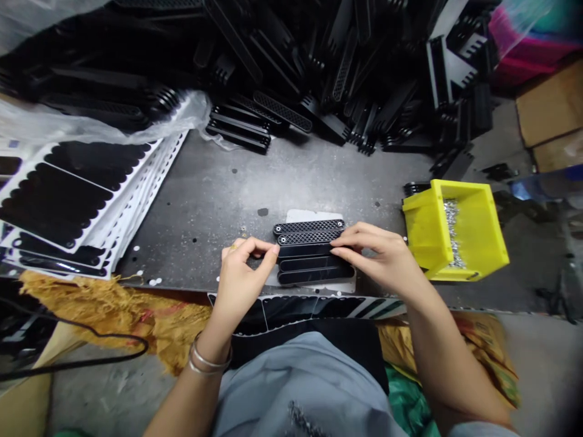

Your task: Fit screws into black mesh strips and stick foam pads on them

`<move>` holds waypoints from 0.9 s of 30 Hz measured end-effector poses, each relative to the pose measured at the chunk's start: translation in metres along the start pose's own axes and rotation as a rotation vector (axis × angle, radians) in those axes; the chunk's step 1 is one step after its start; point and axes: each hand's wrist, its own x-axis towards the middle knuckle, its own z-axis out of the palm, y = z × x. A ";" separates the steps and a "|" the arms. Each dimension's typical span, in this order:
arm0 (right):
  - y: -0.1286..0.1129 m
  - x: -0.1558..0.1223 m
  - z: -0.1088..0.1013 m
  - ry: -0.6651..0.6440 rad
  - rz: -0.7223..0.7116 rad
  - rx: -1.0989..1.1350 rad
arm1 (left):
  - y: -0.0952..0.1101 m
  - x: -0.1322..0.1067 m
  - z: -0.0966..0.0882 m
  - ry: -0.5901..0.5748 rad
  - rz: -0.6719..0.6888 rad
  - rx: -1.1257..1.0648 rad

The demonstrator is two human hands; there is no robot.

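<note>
Several black plastic bars [314, 226] lie side by side on a white sheet [300, 215] in front of me. The two at the far side show a mesh pattern with a round metal spot near the end, while the nearer ones have smooth, glossy black tops. At the left end of the middle black strip [303, 249], my left hand [248, 261] is closed, thumb and index finger together. My right hand [378, 249] pinches its right end, thumb and fingertips touching the strip. Whether the strip is fully down on its bar I cannot tell.
Sheets of black stickers [59, 200] are stacked at the left. Black plastic parts [273, 60] heap along the back. At the right, a yellow bin [483, 230] holds small metal pieces. Another sticker sheet [291, 311] hangs at the table's front edge, near my lap.
</note>
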 end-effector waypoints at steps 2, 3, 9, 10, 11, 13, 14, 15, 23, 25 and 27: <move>0.007 -0.004 -0.002 0.042 0.011 0.062 | -0.001 0.001 0.000 -0.002 0.001 -0.005; 0.010 -0.005 -0.001 0.057 0.002 0.071 | -0.001 0.001 0.000 -0.005 0.006 -0.008; 0.012 -0.004 0.003 0.022 -0.016 0.100 | -0.002 0.003 -0.002 -0.009 0.032 -0.009; 0.012 -0.004 0.003 0.026 -0.016 0.104 | -0.002 0.003 -0.002 -0.010 0.037 -0.012; 0.012 -0.004 0.002 0.033 -0.019 0.107 | -0.002 0.003 -0.002 -0.013 0.041 -0.018; 0.013 -0.005 0.003 0.047 -0.025 0.113 | -0.002 0.003 -0.001 -0.015 0.043 -0.038; 0.014 -0.004 0.003 0.048 -0.026 0.119 | -0.002 0.004 -0.001 -0.017 0.041 -0.048; 0.015 -0.003 0.004 0.046 -0.023 0.125 | -0.003 0.004 -0.001 -0.018 0.035 -0.054; -0.004 -0.017 -0.009 0.183 -0.039 -0.157 | 0.007 -0.007 -0.002 0.140 0.166 0.058; -0.014 -0.045 -0.010 0.260 -0.051 -0.183 | 0.012 -0.026 0.005 0.307 0.361 0.102; -0.018 -0.077 -0.002 0.131 -0.040 -0.133 | 0.013 -0.048 0.021 0.260 0.591 0.047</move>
